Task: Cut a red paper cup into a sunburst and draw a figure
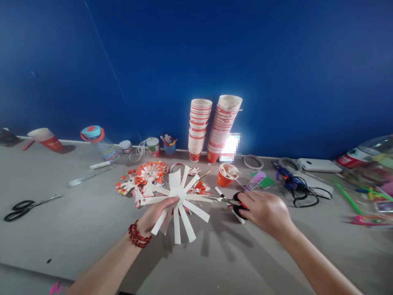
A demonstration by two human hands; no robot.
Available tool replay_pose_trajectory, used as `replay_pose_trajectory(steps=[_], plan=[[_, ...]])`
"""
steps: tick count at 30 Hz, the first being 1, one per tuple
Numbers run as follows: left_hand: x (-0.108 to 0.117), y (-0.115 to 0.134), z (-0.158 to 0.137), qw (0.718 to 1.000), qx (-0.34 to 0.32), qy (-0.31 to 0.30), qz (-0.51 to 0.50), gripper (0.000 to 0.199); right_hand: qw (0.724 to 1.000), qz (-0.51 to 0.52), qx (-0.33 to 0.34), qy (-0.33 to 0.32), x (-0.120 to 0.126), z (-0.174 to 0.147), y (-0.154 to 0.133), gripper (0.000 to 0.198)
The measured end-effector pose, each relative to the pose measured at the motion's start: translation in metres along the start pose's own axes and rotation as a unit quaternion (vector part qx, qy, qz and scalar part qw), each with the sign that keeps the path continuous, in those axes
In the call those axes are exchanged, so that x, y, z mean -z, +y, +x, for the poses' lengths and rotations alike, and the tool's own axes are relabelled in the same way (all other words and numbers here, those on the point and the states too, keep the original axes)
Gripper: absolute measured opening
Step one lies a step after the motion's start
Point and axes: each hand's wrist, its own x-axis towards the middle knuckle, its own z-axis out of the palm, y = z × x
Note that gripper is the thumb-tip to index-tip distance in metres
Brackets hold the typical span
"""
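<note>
My left hand [159, 211], with red beads around its wrist, holds a cut paper cup [178, 196] whose wall is spread into several white strips around its round base. The thumb presses near the middle of it. In my right hand [264, 209] is a pair of scissors [235, 201] with black and red handles. Their blades point left, at the tip of one strip; whether they touch it I cannot tell. Behind the cup lie orange and white paper crafts [150, 174], some with drawn faces. An orange paper cup [228, 175] with white scraps inside stands behind the scissors.
Two tall stacks of paper cups [200, 131] stand by the blue wall. Other scissors [33, 205] and a ruler [89, 176] lie on the left. A blue glue gun [287, 176] with a black cord, a tape roll [253, 162] and a white power bank-like block [319, 165] are at right.
</note>
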Motion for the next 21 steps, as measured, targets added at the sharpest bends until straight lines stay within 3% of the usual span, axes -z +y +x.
replay_pose_trajectory(steps=[14,17,21], plan=[[-0.0088,0.0041,-0.0042,0.999,-0.014,0.038,0.001,0.016,0.999,-0.005,0.018,0.045,0.0054,0.0032,0.0007,0.047],[-0.0073,0.0029,-0.0037,0.999,-0.033,0.012,0.026,0.023,0.998,0.004,-0.043,0.046,0.0023,0.0018,0.0023,0.047],[-0.0094,0.0042,-0.0074,0.991,-0.060,-0.007,0.121,0.034,0.981,0.060,-0.180,-0.043,0.0014,0.0032,0.0024,0.045]])
